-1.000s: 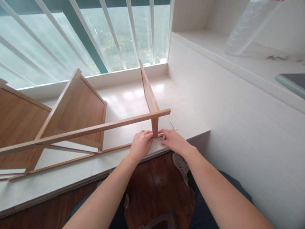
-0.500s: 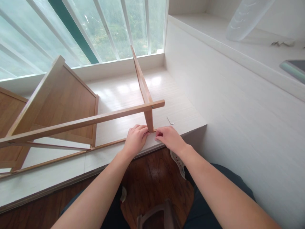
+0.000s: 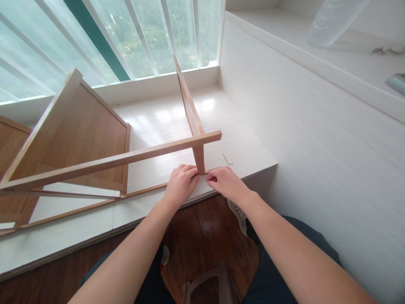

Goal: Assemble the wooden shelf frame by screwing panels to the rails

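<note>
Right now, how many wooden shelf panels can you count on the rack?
3: one upright by both hands, one tilted centre-left, one at the left edge, cut off; more may be hidden.

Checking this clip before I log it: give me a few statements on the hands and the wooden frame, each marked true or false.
1. Both hands meet at the foot of the short upright post of the wooden frame. True: left hand, right hand.
2. The frame lies on the dark wood floor. False: it rests on the pale window ledge.
3. A small metal hex key lies on the ledge just beyond the right hand. True.
4. The right hand holds the hex key. False: the key lies apart from it.
5. The window bars are black. False: white.
</note>
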The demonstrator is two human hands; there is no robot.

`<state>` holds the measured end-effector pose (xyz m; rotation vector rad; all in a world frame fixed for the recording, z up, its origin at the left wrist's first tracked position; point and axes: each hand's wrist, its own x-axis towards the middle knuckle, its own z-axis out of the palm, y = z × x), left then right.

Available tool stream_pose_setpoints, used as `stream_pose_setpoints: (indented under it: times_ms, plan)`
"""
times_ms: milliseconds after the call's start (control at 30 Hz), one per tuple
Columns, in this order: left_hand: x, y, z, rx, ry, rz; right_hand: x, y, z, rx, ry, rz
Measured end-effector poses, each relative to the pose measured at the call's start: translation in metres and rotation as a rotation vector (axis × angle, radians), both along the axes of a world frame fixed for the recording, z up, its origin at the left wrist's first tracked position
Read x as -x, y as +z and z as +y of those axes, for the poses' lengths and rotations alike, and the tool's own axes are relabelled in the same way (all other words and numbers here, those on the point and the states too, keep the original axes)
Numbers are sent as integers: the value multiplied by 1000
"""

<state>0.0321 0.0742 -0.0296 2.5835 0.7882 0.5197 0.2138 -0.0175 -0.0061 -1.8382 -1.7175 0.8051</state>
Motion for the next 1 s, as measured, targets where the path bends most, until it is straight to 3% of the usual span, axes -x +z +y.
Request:
stream_pose_setpoints:
  times_ms: [400, 1000]
  plan:
    - [0, 2, -2, 18, 24, 33, 3, -8, 0, -77, -49, -34]
    - [1, -1, -2, 35, 31, 40, 7, -9, -4, -68, -51, -110]
